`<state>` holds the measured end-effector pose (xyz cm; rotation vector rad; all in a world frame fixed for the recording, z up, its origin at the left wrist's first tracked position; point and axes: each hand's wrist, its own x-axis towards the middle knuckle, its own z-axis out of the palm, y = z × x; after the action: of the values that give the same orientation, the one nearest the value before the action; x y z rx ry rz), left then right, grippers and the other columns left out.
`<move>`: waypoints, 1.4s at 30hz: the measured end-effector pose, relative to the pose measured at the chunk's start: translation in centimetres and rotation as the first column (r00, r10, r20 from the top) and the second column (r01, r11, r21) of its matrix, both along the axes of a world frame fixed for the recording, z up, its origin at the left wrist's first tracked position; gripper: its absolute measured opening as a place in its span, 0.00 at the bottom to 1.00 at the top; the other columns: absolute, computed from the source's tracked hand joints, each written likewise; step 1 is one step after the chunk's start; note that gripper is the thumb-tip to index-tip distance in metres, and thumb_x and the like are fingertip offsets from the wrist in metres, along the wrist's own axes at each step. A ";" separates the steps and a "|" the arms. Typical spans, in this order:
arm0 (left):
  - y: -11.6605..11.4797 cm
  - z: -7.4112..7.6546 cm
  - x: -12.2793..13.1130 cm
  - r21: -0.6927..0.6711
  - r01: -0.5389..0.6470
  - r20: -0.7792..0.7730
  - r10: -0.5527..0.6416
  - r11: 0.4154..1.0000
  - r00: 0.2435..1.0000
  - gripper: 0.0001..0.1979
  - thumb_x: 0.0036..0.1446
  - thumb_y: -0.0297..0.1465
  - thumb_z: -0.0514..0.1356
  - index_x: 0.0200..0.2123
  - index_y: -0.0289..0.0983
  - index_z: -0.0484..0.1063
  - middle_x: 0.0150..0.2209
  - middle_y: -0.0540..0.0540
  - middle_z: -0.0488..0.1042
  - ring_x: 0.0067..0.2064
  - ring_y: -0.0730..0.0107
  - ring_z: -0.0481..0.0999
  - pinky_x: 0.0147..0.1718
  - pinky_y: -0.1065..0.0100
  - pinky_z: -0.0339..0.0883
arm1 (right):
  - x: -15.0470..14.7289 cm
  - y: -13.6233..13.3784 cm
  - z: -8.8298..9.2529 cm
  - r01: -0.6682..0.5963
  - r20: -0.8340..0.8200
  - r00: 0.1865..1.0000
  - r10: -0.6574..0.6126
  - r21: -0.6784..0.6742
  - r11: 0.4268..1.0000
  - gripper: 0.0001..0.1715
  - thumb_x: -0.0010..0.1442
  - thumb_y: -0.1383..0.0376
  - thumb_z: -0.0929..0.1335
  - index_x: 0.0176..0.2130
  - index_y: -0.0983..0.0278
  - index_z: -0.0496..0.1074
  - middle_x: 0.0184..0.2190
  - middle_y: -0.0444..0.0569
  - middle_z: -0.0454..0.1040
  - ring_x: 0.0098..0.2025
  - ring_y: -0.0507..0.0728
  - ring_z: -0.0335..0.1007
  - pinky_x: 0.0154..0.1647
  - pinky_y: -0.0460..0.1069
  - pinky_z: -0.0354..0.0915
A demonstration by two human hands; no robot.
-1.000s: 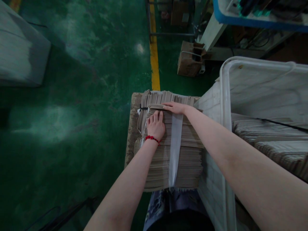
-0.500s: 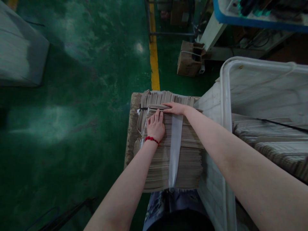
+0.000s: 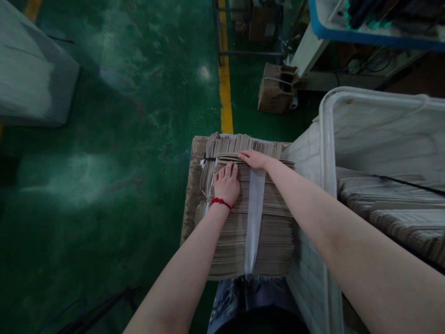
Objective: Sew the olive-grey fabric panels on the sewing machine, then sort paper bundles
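Note:
Rows of thin grey-brown cardboard pieces [image 3: 267, 236] stand packed on edge on a worn board [image 3: 190, 204], with a pale strip [image 3: 255, 208] lying across them. My left hand [image 3: 227, 184], with a red bracelet at the wrist, rests on top of the pieces, its fingers slightly spread. Just beyond and to the right, my right hand [image 3: 254, 159] has its fingertips at the upper edges of a few pieces; its thumb and grip are partly hidden. A black tie [image 3: 209, 159] shows at the stack's left side.
A large white bin [image 3: 327, 139] holding more cardboard stands close on the right. Beyond are a small cardboard box [image 3: 276, 93], a metal frame and a blue-edged table [image 3: 382, 41]. At the far left stands a pale container [image 3: 34, 79] on the green floor.
The view has shifted slightly. My right hand's fingers have drawn closer together at the cardboard edges, while my left hand stays on the stack nearly unchanged.

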<state>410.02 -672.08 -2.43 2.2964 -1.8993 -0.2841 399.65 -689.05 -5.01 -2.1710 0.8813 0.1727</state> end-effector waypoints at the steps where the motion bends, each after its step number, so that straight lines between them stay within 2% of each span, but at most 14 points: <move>1: 0.0 0.0 0.0 -0.001 -0.003 0.000 0.003 1.000 1.000 0.29 0.57 0.28 0.51 0.64 0.40 0.59 0.65 0.44 0.60 0.59 0.51 0.64 0.54 0.52 0.60 | -0.1 0.1 0.0 0.004 -0.002 1.000 -0.004 -0.012 1.000 0.29 0.69 0.53 0.56 0.60 0.64 0.66 0.60 0.56 0.67 0.61 0.61 0.62 0.63 0.54 0.56; 6: 0.3 -0.3 0.0 -0.022 0.014 0.008 -0.014 1.000 1.000 0.29 0.58 0.28 0.50 0.64 0.37 0.58 0.68 0.46 0.53 0.60 0.52 0.62 0.55 0.52 0.58 | -0.1 0.6 0.1 0.011 -0.018 1.000 -0.013 -0.070 0.998 0.28 0.70 0.53 0.55 0.61 0.63 0.64 0.59 0.55 0.67 0.61 0.60 0.61 0.62 0.54 0.57; 10: 0.4 -0.5 0.1 -0.020 0.036 0.025 -0.036 0.999 0.999 0.30 0.58 0.28 0.50 0.64 0.36 0.57 0.70 0.47 0.46 0.59 0.53 0.63 0.55 0.53 0.58 | 0.2 0.6 -0.1 0.006 -0.036 0.999 -0.010 -0.102 0.995 0.28 0.70 0.56 0.55 0.59 0.66 0.66 0.58 0.58 0.68 0.60 0.60 0.62 0.61 0.53 0.57; 16: 0.5 -0.6 0.1 -0.008 0.022 0.017 -0.022 1.000 1.000 0.29 0.59 0.28 0.49 0.65 0.37 0.56 0.68 0.46 0.54 0.61 0.55 0.61 0.57 0.54 0.56 | 0.2 -0.6 0.5 -0.104 -0.053 0.994 0.100 -0.079 0.991 0.26 0.68 0.53 0.59 0.56 0.63 0.71 0.54 0.54 0.73 0.55 0.60 0.68 0.54 0.50 0.61; 24: 0.5 -1.0 0.0 -0.023 0.010 0.018 -0.009 1.000 1.000 0.29 0.59 0.29 0.50 0.65 0.37 0.57 0.68 0.46 0.54 0.60 0.54 0.61 0.56 0.53 0.56 | 0.0 -2.0 0.9 -0.224 -0.065 0.973 0.222 -0.024 0.974 0.28 0.65 0.49 0.61 0.56 0.61 0.71 0.53 0.51 0.75 0.52 0.60 0.70 0.50 0.48 0.61; 37: 0.5 -0.7 0.1 -0.018 0.011 0.008 -0.011 1.000 1.000 0.30 0.59 0.29 0.51 0.65 0.37 0.57 0.67 0.46 0.55 0.60 0.53 0.61 0.56 0.52 0.56 | 0.1 -1.7 0.7 -0.188 -0.091 0.979 0.184 -0.047 0.981 0.27 0.68 0.51 0.59 0.52 0.63 0.74 0.52 0.52 0.75 0.52 0.60 0.70 0.51 0.48 0.61; 42: 0.3 -0.5 0.2 -0.015 0.029 0.017 -0.029 0.999 0.999 0.30 0.58 0.28 0.50 0.64 0.37 0.56 0.70 0.48 0.49 0.60 0.53 0.61 0.55 0.52 0.57 | 0.4 -1.2 1.1 -0.155 -0.128 0.981 0.145 -0.073 0.985 0.27 0.68 0.52 0.58 0.49 0.66 0.75 0.49 0.55 0.76 0.49 0.60 0.71 0.48 0.48 0.61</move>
<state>410.18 -671.80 -2.95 2.2710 -1.9373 -0.2536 400.09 -690.28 -3.92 -2.3249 0.8043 0.3532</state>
